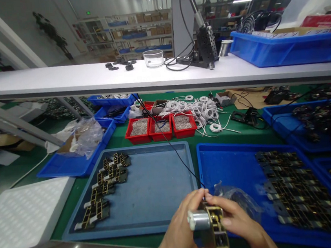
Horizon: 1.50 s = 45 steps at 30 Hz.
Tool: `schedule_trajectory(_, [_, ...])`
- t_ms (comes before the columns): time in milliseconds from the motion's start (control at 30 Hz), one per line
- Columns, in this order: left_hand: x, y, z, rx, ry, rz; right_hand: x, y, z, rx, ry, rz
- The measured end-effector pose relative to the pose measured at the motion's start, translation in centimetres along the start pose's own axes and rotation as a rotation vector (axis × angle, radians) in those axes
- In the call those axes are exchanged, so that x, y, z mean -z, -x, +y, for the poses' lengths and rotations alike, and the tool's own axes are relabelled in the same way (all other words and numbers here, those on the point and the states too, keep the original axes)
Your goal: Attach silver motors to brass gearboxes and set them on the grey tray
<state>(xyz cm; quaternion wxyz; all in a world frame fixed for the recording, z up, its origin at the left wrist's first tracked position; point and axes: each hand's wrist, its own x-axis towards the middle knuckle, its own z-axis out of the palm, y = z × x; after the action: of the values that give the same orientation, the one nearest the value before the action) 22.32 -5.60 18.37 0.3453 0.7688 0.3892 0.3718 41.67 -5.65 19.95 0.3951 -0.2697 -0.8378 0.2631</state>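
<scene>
Low in front of me, my left hand (180, 227) and my right hand (242, 220) are both closed around a brass-coloured geared motor assembly (218, 229). A silver cylindrical motor (201, 219) with a white end sticks out of it toward the left. My fingertips meet at its top edge, where a thin black cable (178, 154) comes down from the shelf and ends out of sight. Similar assemblies (101, 186) lie in a slanting row in the grey-blue tray (155, 229). Many more (305, 188) fill the right side of the blue tray (227, 151).
Red bins (139, 139) of small metal parts stand behind the trays, beside coiled white tubing or wire (205, 110). A white shelf (89, 78) crosses above, holding a soldering iron stand (205, 50) and a glass bowl (153, 59). White foam (27, 215) sits left; clear plastic (240, 201) lies behind my right hand.
</scene>
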Motion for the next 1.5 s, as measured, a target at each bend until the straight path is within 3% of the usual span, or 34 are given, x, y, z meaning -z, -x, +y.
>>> schedule_trajectory(167, [0.8, -0.4, 0.6, -0.129, -0.177, 0.111, 1.3, -1.0, -1.0, 0.120, 0.583, -0.028])
schedule_trajectory(300, [1.1, -0.2, 0.1, -0.182, -0.261, 0.126, 1.7, -1.4, -1.7, 0.216, 0.809, -0.112])
schedule_trajectory(467, [1.2, 0.2, -0.5, -0.264, -0.275, 0.168, 1.8, -1.4, -2.2, 0.202, 0.831, -0.144])
schedule_trajectory(733, [1.3, 0.4, -0.5, -0.232, -0.272, 0.159, 1.4, -1.4, -2.4, 0.118, 0.694, -0.025])
schedule_trajectory(867, [0.9, 0.6, -0.5, -0.028, -0.079, 0.159, 2.6, -0.7, -1.8, 0.004, 0.501, 0.008])
schedule_trajectory(933, [0.5, 1.0, -0.9, 0.184, 0.127, 0.199, 3.5, 0.6, -0.2, -0.265, 0.396, -0.041])
schedule_trajectory(1000, [0.0, 1.8, -1.4, 0.424, 0.366, 0.205, 4.1, 2.7, 2.2, -0.647, 0.333, -0.143])
schedule_trajectory(1067, [-0.4, 2.6, -2.1, 0.589, 0.551, 0.174, 3.9, 5.1, 5.0, -0.820, 0.369, -0.243])
schedule_trajectory(1133, [-0.6, 3.3, -2.6, 0.651, 0.652, 0.127, 2.6, 7.2, 7.7, -0.935, 0.395, -0.358])
schedule_trajectory(1233, [-0.9, 4.0, -3.2, 0.687, 0.746, 0.052, -0.6, 8.9, 10.6, -1.030, 0.432, -0.447])
schedule_trajectory(1333, [-1.0, 4.2, -3.5, 0.736, 0.838, 0.008, -3.5, 8.9, 12.5, -1.104, 0.501, -0.455])
schedule_trajectory(1500, [-0.9, 4.2, -3.2, 0.911, 1.071, 0.099, -5.0, 8.8, 14.4, -1.148, 0.551, -0.442])
